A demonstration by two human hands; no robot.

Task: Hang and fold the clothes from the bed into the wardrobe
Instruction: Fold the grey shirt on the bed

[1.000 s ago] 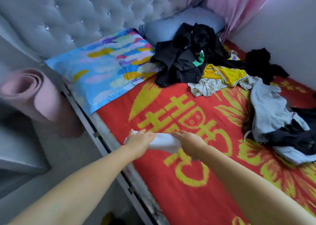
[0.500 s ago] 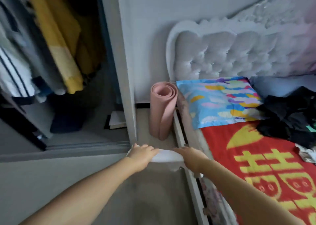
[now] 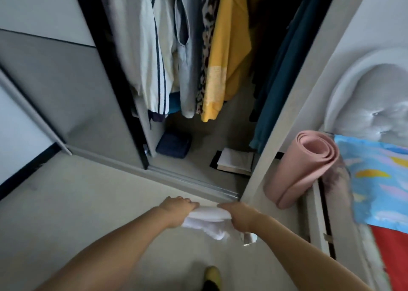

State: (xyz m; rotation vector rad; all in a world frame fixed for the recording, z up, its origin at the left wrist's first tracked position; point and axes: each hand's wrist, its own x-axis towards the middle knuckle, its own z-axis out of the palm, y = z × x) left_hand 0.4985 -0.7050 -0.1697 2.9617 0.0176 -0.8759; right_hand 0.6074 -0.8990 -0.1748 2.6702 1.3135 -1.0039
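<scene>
The left hand (image 3: 176, 209) and the right hand (image 3: 238, 215) each grip one end of a folded white garment (image 3: 207, 221), fingers curled over its top edge, holding it level between them in the air above the pale floor (image 3: 88, 202). A loose part of the cloth hangs below the fold toward the right wrist. Just beyond the hands runs the sliding-door track (image 3: 198, 184) of the open wardrobe (image 3: 284, 122). Inside hang a white top with dark stripes (image 3: 152, 58), a grey garment (image 3: 187, 69), a leopard-print piece (image 3: 207, 47), a yellow garment (image 3: 223, 69) and, at the right, a teal one (image 3: 278, 80). On the wardrobe floor lie a folded dark blue item (image 3: 174, 146) and, near the right side panel, what looks like a book (image 3: 235, 161). To the right of the wardrobe a rolled pink mat (image 3: 304, 169) leans against the bed frame (image 3: 318, 213), beside a colourful pillow (image 3: 379, 180) and the tufted grey headboard (image 3: 375, 102). A yellow slipper (image 3: 213, 275) shows at the bottom edge.
</scene>
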